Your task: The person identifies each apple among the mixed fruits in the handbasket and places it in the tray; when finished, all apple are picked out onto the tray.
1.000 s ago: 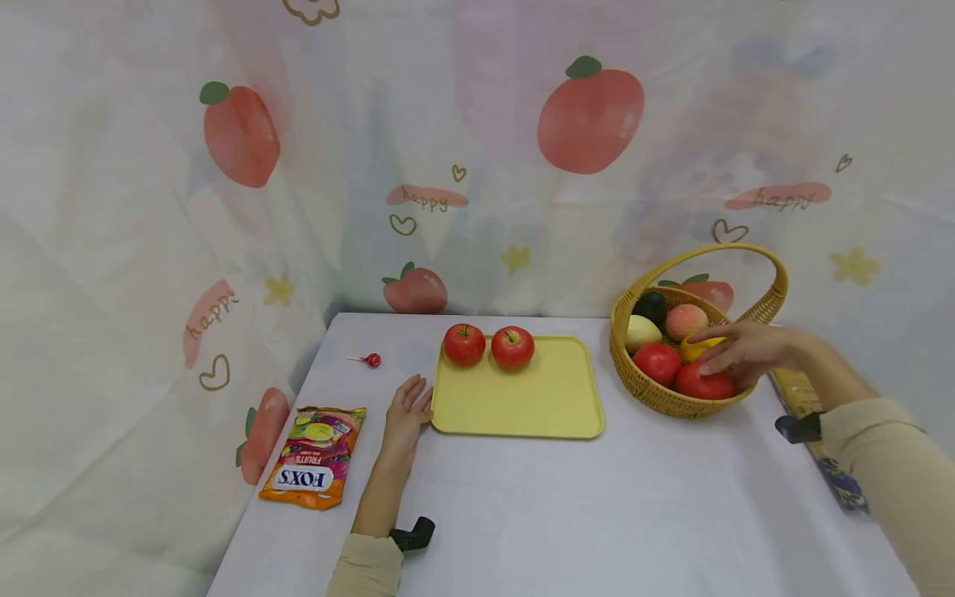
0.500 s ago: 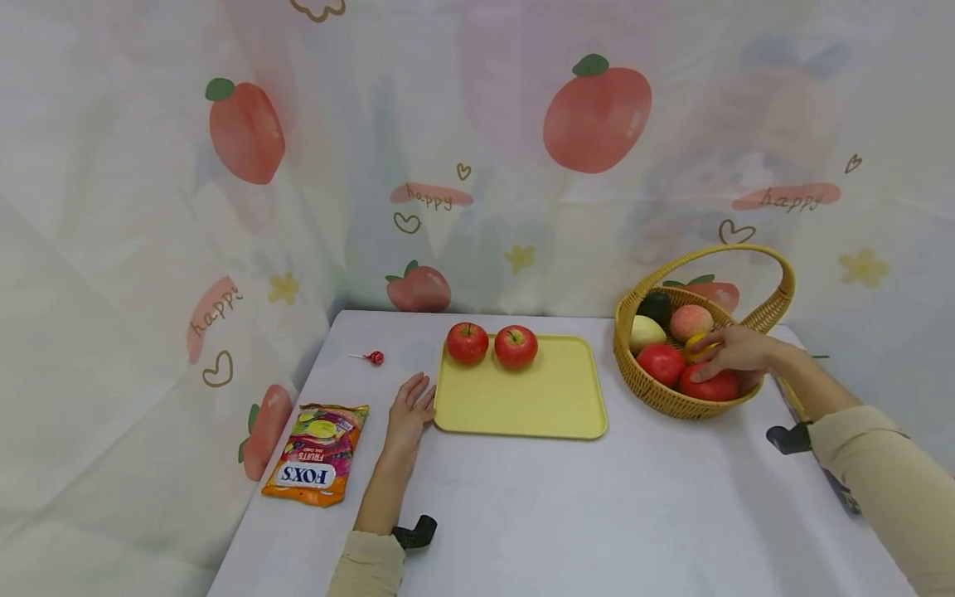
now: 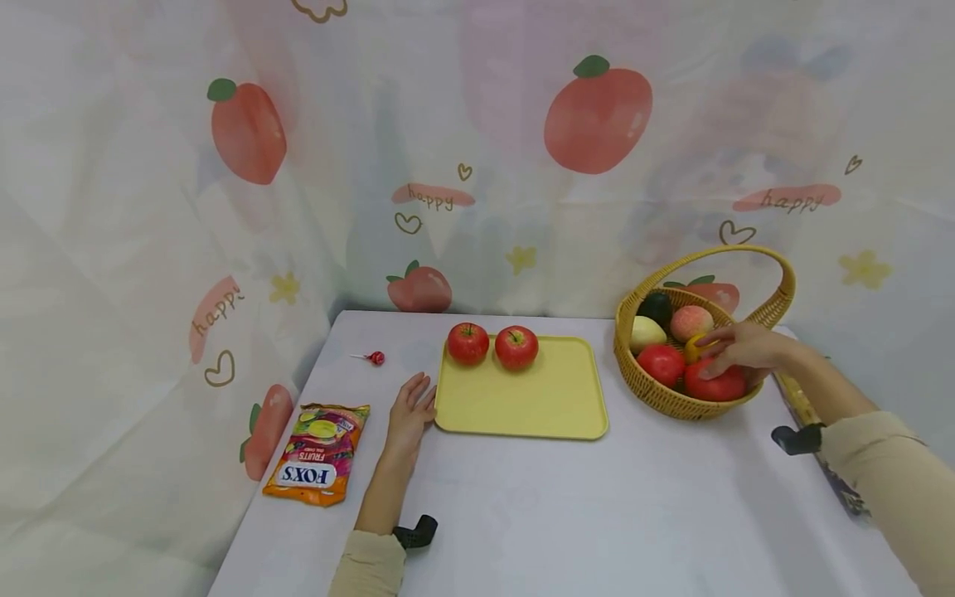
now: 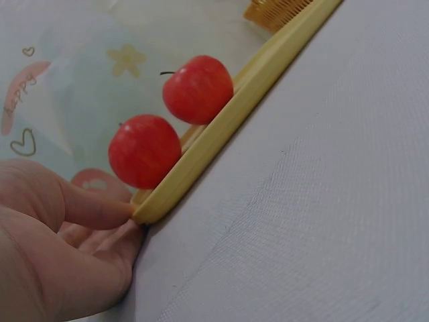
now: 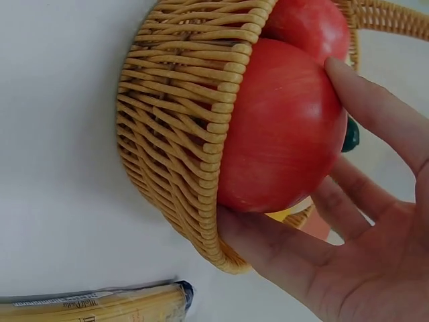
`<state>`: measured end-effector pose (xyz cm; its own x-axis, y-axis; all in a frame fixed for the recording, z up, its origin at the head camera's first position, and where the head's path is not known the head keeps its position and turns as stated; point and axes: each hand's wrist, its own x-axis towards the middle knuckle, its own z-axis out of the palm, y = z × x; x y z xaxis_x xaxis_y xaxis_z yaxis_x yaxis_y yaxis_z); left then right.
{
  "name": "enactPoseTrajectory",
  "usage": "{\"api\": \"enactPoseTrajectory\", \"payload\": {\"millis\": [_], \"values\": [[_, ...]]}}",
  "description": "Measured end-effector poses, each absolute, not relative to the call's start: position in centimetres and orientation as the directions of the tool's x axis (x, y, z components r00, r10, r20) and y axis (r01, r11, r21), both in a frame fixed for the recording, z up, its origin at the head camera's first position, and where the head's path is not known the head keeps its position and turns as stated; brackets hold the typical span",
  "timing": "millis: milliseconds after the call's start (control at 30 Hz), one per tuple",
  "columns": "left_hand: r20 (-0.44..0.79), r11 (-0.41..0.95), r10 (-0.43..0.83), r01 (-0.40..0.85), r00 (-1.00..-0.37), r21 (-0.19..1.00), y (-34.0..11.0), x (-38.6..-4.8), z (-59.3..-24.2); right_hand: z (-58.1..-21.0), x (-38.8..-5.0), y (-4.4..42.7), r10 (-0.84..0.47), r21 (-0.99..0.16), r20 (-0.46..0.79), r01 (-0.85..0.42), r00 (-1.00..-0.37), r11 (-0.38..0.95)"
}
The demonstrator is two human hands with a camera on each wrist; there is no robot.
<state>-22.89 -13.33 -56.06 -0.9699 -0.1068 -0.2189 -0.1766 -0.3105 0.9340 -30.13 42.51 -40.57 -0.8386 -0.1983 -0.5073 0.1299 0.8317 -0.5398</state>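
In the head view my right hand reaches into a wicker basket at the right. Its thumb and fingers are spread round a large smooth red fruit that looks like a tomato, which sits by the basket's near rim. My left hand rests on the table at the left side of a yellow tray, its fingers loosely extended. In the left wrist view its thumb touches the tray's corner. Two red apples, one at the left and one beside it, sit at the tray's back.
A second red fruit, a pale one, a dark green one, a pink peach and something yellow share the basket. A candy bag and a lollipop lie left. A long pasta packet lies right.
My right hand has settled lower onto the red fruit in the basket, and that fruit has shifted slightly right. My left hand stays at the tray. The view has shifted slightly.
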Motion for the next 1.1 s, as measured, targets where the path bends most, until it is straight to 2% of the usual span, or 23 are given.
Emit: {"api": "enactPoseTrajectory", "payload": {"millis": [467, 800, 1100], "values": [[-0.224, -0.322, -0.127, -0.174, -0.966, 0.931, -13.7, -23.0, -56.0, -38.6, -28.6, 42.5, -0.188, -0.550, -0.383, 0.059, -0.905, 0.833], [-0.229, -0.312, -0.114, -0.184, -0.967, 0.932, -13.5, -23.0, -56.0, -38.8, -27.2, 42.3, -0.128, -0.597, -0.305, 0.085, -0.944, 0.798], [-0.231, -0.311, -0.109, -0.188, -0.967, 0.932, -13.4, -23.0, -56.1, -38.7, -26.0, 41.5, -0.068, -0.641, -0.183, 0.067, -0.981, 0.764]]}}
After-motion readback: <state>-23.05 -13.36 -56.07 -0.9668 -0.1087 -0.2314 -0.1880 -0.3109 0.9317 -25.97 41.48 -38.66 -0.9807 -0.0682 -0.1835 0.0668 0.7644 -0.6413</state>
